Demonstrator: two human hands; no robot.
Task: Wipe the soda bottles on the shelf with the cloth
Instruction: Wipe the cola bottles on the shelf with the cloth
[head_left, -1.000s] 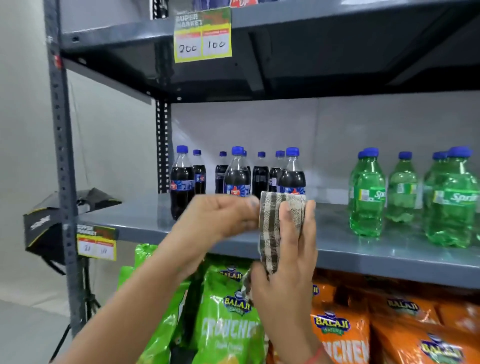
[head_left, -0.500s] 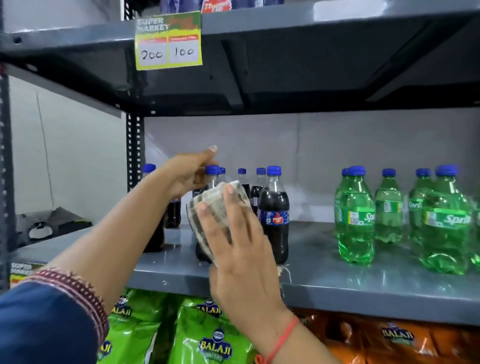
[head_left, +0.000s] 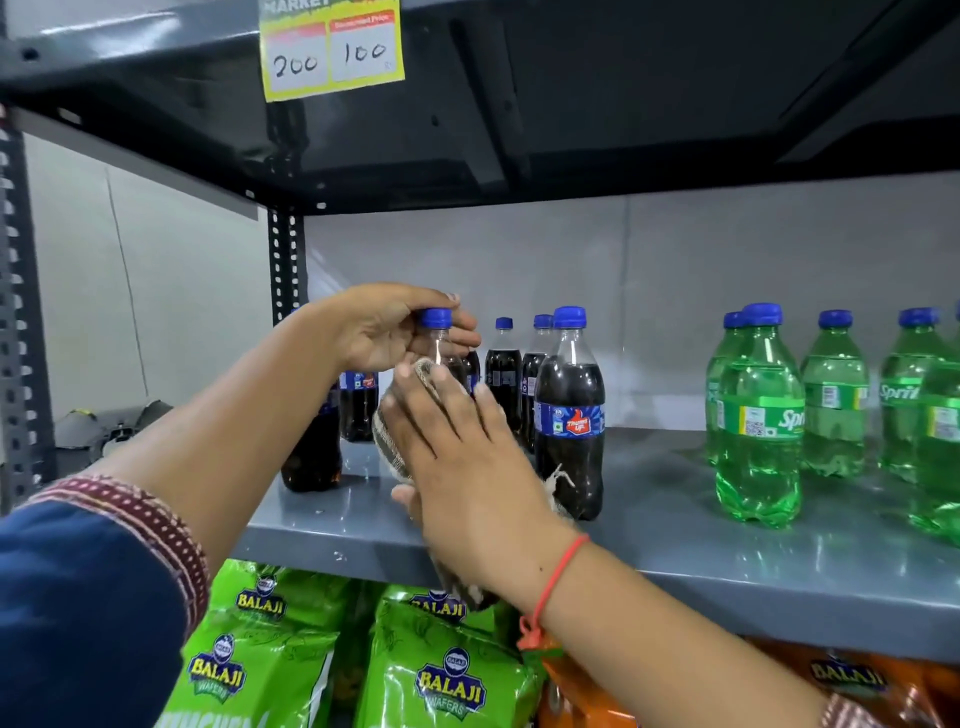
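Note:
Several dark cola bottles with blue caps stand at the left of the grey shelf (head_left: 727, 551). My left hand (head_left: 384, 332) grips the neck of one front cola bottle (head_left: 435, 332) just under its cap. My right hand (head_left: 457, 457) presses the checked cloth (head_left: 387, 441) flat against that bottle's body, hiding most of it. A frayed end of the cloth hangs below the shelf edge. Another cola bottle (head_left: 570, 415) stands just right of my right hand. Green Sprite bottles (head_left: 758, 415) stand in a group at the right.
The upper shelf (head_left: 571, 104) hangs low overhead with a yellow price tag (head_left: 332, 49). A perforated upright post (head_left: 283, 260) stands at the back left. Green (head_left: 447, 670) and orange (head_left: 852, 680) wafer bags fill the shelf below.
My left hand has closed around the front cola bottle's neck. My right hand has pressed the cloth onto its body, and the view has moved closer to the shelf.

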